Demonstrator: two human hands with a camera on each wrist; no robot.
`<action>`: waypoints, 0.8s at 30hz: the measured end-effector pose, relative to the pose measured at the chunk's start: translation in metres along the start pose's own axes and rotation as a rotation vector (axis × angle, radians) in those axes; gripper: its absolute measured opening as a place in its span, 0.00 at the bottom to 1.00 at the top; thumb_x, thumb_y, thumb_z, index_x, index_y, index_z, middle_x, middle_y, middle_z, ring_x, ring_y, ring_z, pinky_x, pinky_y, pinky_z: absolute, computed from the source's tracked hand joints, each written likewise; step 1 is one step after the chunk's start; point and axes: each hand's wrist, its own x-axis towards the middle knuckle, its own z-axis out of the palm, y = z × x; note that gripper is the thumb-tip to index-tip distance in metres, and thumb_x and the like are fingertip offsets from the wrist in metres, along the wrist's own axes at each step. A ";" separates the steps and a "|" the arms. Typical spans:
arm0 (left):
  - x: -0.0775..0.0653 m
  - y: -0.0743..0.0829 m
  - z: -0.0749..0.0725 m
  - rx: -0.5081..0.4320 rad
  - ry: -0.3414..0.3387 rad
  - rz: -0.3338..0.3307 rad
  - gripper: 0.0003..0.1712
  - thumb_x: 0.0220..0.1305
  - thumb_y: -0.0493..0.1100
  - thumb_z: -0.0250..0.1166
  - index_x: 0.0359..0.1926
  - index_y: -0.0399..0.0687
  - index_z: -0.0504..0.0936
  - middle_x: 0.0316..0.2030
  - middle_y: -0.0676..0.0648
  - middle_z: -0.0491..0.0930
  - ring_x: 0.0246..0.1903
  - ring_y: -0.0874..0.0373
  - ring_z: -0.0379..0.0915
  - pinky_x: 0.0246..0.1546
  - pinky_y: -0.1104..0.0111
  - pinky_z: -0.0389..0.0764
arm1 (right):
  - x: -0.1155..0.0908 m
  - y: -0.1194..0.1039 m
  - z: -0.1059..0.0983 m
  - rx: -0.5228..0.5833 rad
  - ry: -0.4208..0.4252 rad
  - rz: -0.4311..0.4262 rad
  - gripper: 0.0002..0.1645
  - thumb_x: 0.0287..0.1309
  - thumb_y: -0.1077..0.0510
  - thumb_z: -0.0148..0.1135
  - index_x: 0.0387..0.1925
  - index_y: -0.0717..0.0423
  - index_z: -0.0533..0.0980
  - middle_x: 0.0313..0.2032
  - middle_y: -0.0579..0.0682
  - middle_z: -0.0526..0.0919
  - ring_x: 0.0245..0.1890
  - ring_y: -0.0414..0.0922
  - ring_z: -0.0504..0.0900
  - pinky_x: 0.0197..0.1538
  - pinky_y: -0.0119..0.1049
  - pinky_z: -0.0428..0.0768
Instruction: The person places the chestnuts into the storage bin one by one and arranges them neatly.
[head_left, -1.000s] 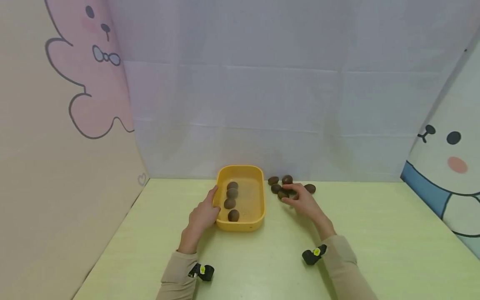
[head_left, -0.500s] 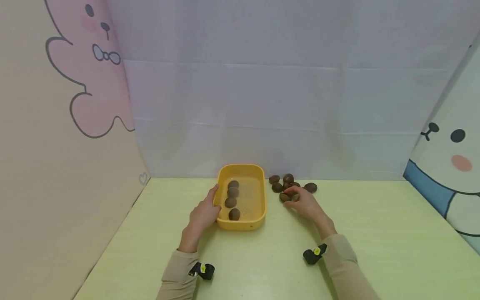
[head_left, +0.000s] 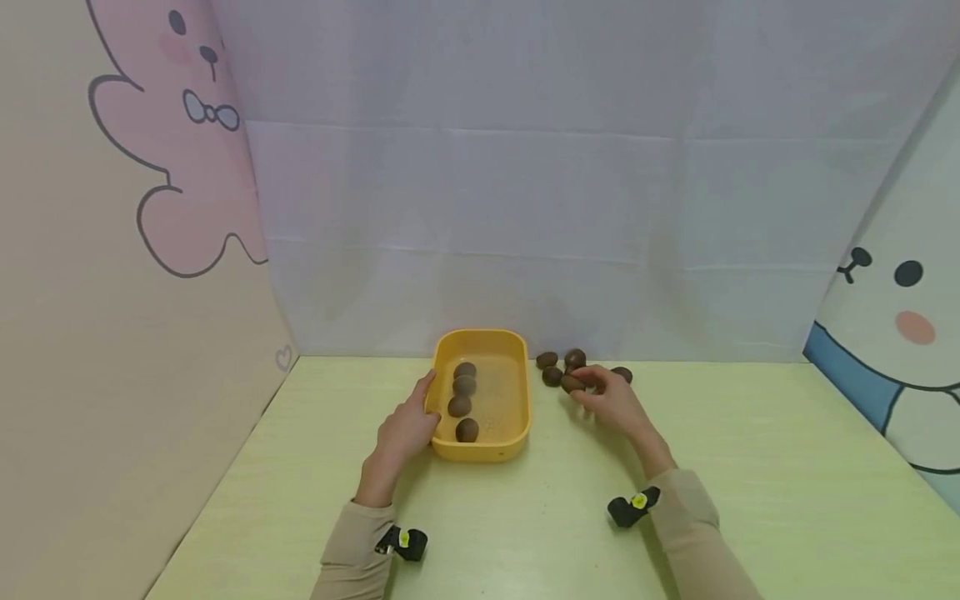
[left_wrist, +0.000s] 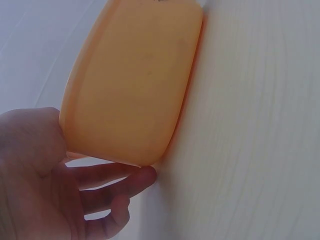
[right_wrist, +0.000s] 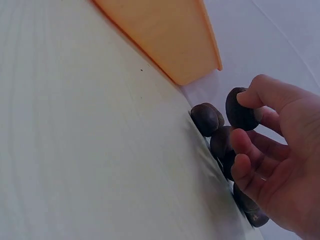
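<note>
In the head view my left hand (head_left: 405,432) grips the near left side of a yellow plastic box (head_left: 481,452). Its thumb and fingers lie around one end in the left wrist view. Inside, several dark brown oval balls (head_left: 460,406) form a rough line along the left. To the right of the box my right hand (head_left: 617,403) pinches a brown oval ball (right_wrist: 242,109) between thumb and finger. The right wrist view shows it raised beside the pile. Several more loose balls (head_left: 547,360) lie around that hand, some partly hidden behind its fingers.
A pale yellow-green table (head_left: 525,525) carries the box and the loose balls. Directly behind them hangs a white cloth (head_left: 465,208). Cartoon-printed panels stand on the left (head_left: 187,375) and right (head_left: 885,350).
The right fingers, first among the pile, have closed on one ball at its near edge and lifted it slightly. The left hand and the box have stayed put.
</note>
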 end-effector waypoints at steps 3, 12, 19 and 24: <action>-0.001 0.001 0.000 -0.003 -0.005 -0.002 0.41 0.64 0.43 0.54 0.78 0.62 0.54 0.29 0.42 0.77 0.19 0.54 0.65 0.21 0.65 0.63 | -0.002 -0.001 -0.002 0.038 0.003 -0.005 0.23 0.61 0.58 0.65 0.56 0.62 0.76 0.43 0.61 0.83 0.28 0.40 0.78 0.30 0.32 0.75; -0.002 0.001 -0.001 -0.013 -0.020 0.002 0.41 0.64 0.43 0.53 0.78 0.61 0.54 0.25 0.44 0.74 0.19 0.54 0.64 0.21 0.65 0.62 | -0.006 -0.011 -0.005 0.088 0.013 -0.022 0.23 0.62 0.57 0.64 0.57 0.60 0.75 0.47 0.60 0.82 0.29 0.41 0.78 0.30 0.33 0.77; -0.002 0.002 -0.002 -0.014 -0.024 -0.002 0.41 0.64 0.43 0.53 0.78 0.61 0.53 0.26 0.43 0.75 0.19 0.54 0.64 0.21 0.65 0.62 | -0.007 -0.017 -0.005 0.143 0.044 -0.035 0.21 0.63 0.58 0.63 0.56 0.61 0.76 0.43 0.58 0.82 0.27 0.40 0.79 0.29 0.33 0.78; -0.002 0.002 -0.002 -0.010 -0.024 -0.001 0.41 0.64 0.43 0.53 0.78 0.61 0.53 0.26 0.43 0.75 0.19 0.54 0.64 0.21 0.65 0.62 | -0.009 -0.021 -0.006 0.238 0.032 -0.035 0.22 0.66 0.58 0.60 0.58 0.64 0.75 0.44 0.64 0.82 0.28 0.42 0.81 0.32 0.33 0.80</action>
